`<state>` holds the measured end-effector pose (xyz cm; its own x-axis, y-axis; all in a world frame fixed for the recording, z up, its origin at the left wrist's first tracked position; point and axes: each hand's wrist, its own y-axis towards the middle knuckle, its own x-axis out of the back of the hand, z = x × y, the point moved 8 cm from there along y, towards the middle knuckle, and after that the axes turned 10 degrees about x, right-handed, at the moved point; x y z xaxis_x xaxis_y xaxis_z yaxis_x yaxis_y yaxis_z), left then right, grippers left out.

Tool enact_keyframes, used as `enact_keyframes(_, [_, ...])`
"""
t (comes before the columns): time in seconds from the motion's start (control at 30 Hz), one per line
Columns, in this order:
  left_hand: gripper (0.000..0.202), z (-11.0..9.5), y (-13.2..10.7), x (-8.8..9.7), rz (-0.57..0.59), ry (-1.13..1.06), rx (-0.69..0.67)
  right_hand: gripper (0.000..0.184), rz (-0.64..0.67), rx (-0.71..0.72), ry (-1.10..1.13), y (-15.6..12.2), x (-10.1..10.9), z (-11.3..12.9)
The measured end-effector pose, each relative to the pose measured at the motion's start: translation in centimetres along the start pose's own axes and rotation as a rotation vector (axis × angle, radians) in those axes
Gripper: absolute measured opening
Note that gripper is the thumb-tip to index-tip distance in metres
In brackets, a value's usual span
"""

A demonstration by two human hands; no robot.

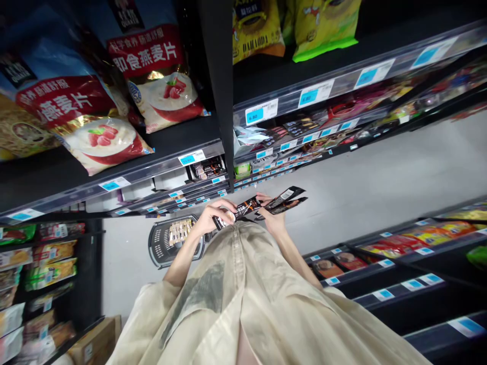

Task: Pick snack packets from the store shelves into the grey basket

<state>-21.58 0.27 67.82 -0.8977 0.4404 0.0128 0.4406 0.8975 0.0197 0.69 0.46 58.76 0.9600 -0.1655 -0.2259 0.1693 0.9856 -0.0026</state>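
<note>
- A dark sachet [243, 208] with an orange-and-white print sits level in front of the person's chest, between both hands and above the pale shirt [247, 294].
- The left hand [213, 215] is curled round the sachet's near end, fingers folded over the top.
- The right hand [271, 215] pinches the fanned sachets [287, 197], at least 2 dark strips spreading away to the right; its thumb lies close to the far end of the single sachet, though I cannot tell whether it touches.
- Below the left hand, a dark shopping basket [152, 243] stands on the grey floor [380, 172] with small packets inside.
- The black shelving beside the person carries rows of blue-and-white price tags [262, 111].
- Big oat bags [95, 132] with red bands lie on the upper left shelf, and a yellow bag [254, 30] and a green bag [323, 25] on the upper right.
- More packets fill the low rack [380, 253] to the right.
- A cardboard box [95, 339] rests at the lower left.
</note>
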Motion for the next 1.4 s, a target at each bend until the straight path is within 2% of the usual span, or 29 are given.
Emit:
enact_keyframes(0.1, [0.013, 0.1, -0.5, 0.1, -0.045, 0.014, -0.030, 0.019, -0.003, 0.016, -0.015, 0.1, -0.1, 0.4])
enact_keyframes(0.23, [0.014, 0.4, -0.7, 0.7, -0.135, 0.060, 0.006, 0.023, -0.010, -0.048, -0.040, -0.1, 0.1, 0.2])
enact_keyframes(0.3, [0.016, 0.8, -0.8, 1.5, -0.263, 0.109, 0.073, 0.026, -0.013, -0.090, -0.022, -0.2, 0.1, 0.0])
enact_keyframes(0.37, [0.025, 1.9, -1.1, 2.5, -0.395, 0.096, 0.197, 0.030, -0.023, -0.138, -0.013, -0.4, 0.0, -0.3])
enact_keyframes(0.43, [0.038, 3.3, -1.5, 2.9, -0.450, 0.011, 0.339, 0.033, -0.050, -0.176, -0.029, -0.4, -0.2, -0.5])
enact_keyframes(0.5, [0.047, 4.3, -1.8, 2.9, -0.442, -0.064, 0.445, 0.034, -0.083, -0.192, -0.055, -0.3, -0.2, -0.6])
enact_keyframes(0.6, [0.052, 5.2, -1.8, 3.0, -0.377, -0.188, 0.535, 0.034, -0.109, -0.182, -0.076, 0.0, -0.3, -0.4])
enact_keyframes(0.67, [0.059, 5.9, -1.9, 3.0, -0.319, -0.312, 0.598, 0.030, -0.074, -0.145, -0.097, 0.4, -0.3, 0.1])
enact_keyframes(0.73, [0.057, 6.8, -2.0, 2.9, -0.253, -0.381, 0.666, 0.025, 0.000, -0.100, -0.125, 0.7, -0.5, 0.7])
enact_keyframes(0.87, [0.040, 8.8, -2.7, 1.9, -0.078, -0.306, 0.728, 0.021, 0.126, -0.088, -0.147, 0.8, -0.9, 0.9])
enact_keyframes(0.97, [0.043, 10.6, -2.8, 2.4, -0.045, -0.239, 0.692, 0.022, 0.101, -0.123, -0.086, 0.7, -0.8, 0.0])
enact_keyframes(1.07, [0.040, 12.0, -2.1, 5.9, -0.148, -0.088, 0.643, 0.025, -0.015, -0.147, -0.012, 0.7, 0.3, -1.1])
enact_keyframes(1.2, [0.028, 12.0, 0.0, 14.1, -0.378, 0.513, 0.651, 0.026, -0.105, -0.150, -0.025, 0.9, 2.5, -2.3])
enact_keyframes(1.27, [0.032, 11.6, 1.5, 17.5, -0.471, 0.701, 0.665, 0.026, -0.110, -0.147, -0.045, 0.9, 3.6, -2.6])
enact_keyframes(1.33, [0.036, 11.7, 3.4, 19.5, -0.503, 0.776, 0.678, 0.026, -0.126, -0.139, -0.064, 0.9, 4.6, -2.7])
enact_keyframes(1.4, [0.037, 12.5, 5.7, 20.2, -0.486, 0.826, 0.694, 0.026, -0.146, -0.130, -0.078, 0.8, 5.3, -2.6])
